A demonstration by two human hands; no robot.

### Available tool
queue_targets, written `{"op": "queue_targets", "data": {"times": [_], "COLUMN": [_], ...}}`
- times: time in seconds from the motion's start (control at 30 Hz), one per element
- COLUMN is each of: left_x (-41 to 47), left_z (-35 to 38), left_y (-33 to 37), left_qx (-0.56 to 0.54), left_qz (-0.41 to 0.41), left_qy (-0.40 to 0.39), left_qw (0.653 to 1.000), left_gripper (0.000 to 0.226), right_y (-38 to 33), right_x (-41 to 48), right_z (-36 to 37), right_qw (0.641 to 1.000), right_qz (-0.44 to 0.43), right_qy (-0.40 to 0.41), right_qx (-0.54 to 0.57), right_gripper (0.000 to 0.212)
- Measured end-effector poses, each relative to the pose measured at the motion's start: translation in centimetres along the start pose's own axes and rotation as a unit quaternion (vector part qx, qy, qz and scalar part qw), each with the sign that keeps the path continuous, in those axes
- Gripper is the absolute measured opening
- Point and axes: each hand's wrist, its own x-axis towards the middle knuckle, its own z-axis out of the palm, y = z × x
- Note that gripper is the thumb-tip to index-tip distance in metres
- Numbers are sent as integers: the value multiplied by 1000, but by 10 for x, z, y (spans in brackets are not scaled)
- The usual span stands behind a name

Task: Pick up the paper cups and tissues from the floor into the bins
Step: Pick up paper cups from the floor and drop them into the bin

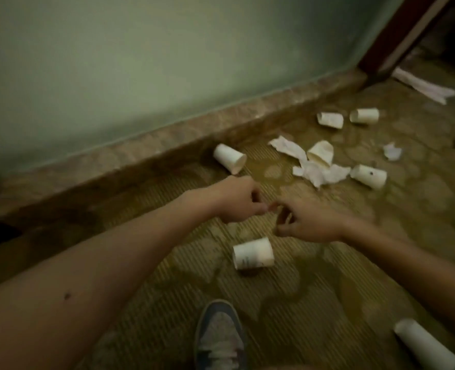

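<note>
Fingers [258, 208] on your left hand [237, 204] and right hand [309, 222] are loosely curled, tips nearly meeting, with nothing held that the blur lets me see. The near cup [253, 253] lies on its side on the floor [167, 263] at 6 o'clock from your hands. A second cup [229, 161] lies at 12 by the wall [141, 62], and the tissue [320, 173] at 2. Expect the cups to be light, thin-walled and easily crushed, so wrap one round the body or pinch its rim gently. The tissue looks limp, so bunch it up. No bin shows.
</note>
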Motion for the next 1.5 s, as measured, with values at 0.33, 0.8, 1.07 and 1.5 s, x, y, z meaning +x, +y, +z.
{"op": "queue_targets", "data": {"times": [0.33,0.8,1.07,1.5], "left_x": [67,90,99,110], "left_z": [149,239,271,285], "left_y": [-50,-10,57,70], "left_qx": [-39,-19,-109,-190], "left_qz": [-20,82,144,142], "left_qy": [-74,-80,-137,-153], "left_qw": [996,993,974,959], "left_gripper": [90,78,65,79], "right_y": [100,136,202,298], "right_x": [44,-13,-91,-162], "right_z": [133,179,177,194], "right_qw": [955,876,782,842], "right_qz": [146,220,299,517], "right_qy": [65,118,167,99], "right_qx": [249,412,520,119], "right_gripper": [74,30,46,82]}}
